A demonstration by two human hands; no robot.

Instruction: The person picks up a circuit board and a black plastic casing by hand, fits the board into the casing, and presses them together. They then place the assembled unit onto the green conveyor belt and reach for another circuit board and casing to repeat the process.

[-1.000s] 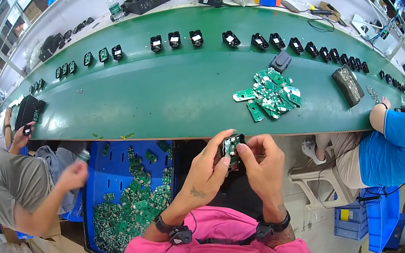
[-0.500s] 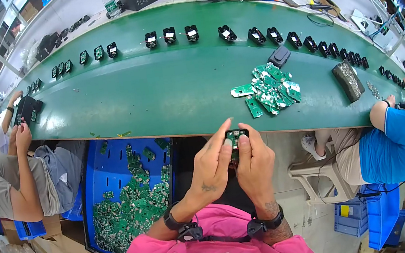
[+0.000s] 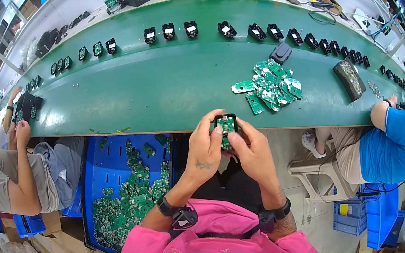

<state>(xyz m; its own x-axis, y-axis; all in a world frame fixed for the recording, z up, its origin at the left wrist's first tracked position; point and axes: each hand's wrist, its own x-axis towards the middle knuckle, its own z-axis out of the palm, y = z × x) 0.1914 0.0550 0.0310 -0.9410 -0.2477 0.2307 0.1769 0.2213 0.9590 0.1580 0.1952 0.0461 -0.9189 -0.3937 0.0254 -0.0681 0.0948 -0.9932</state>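
Observation:
Between my hands, over the table's front edge, is a small black plastic housing (image 3: 233,118) with a green circuit board (image 3: 228,128) seated in it. My left hand (image 3: 204,146) wraps its left side, thumb pressed on the board. From the right, my right hand (image 3: 256,152) grips the housing, its thumb on the board's lower part. The fingers underneath are hidden. Beyond my hands, to the right, lies a heap of green circuit boards (image 3: 275,86) with a closed dark casing (image 3: 281,53) at its far edge.
Rows of black housings (image 3: 168,31) line the far side of the green table (image 3: 140,83). A blue bin (image 3: 96,166) of boards sits lower left. A dark block (image 3: 349,79) lies at right. Co-workers sit left and right; a plastic stool (image 3: 316,175) stands right.
My hands have raised the housing slightly toward the table and tilted it, so more of the board shows. My thumbs have shifted, the right one now lower on the board.

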